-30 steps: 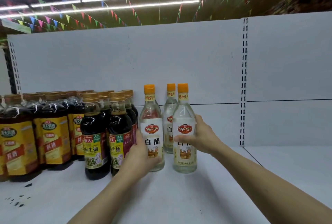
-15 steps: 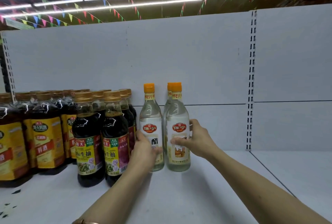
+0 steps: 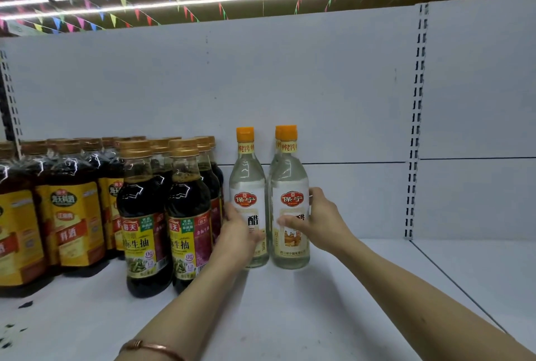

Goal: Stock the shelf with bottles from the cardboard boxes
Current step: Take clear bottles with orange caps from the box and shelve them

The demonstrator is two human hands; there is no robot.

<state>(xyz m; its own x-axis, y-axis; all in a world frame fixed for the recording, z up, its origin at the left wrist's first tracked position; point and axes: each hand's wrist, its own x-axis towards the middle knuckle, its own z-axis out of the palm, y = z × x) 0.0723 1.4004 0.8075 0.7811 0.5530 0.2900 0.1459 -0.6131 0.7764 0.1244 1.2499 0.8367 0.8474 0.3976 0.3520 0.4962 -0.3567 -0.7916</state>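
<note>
Left hand (image 3: pixel 237 237) grips left vinegar bottle (image 3: pixel 247 198) low on label; right hand (image 3: pixel 322 223) grips right vinegar bottle (image 3: pixel 291 204) — thumb across label, fingers round far side. Both bottles upright on white shelf (image 3: pixel 290 302), just beside each other, third clear bottle partly hidden behind right one. Dark soy bottles (image 3: pixel 162 215) stand close left — yellow-labelled bottles (image 3: pixel 69 215) beyond. Bracelet (image 3: pixel 150 347) on left wrist.

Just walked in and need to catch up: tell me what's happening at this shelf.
A person is stocking clear vinegar bottles on the white shelf. The left hand holds the left vinegar bottle, the right hand holds the right vinegar bottle, and a third stands behind it. Both front bottles stand upright on the shelf, right of the dark soy sauce bottles.
</note>
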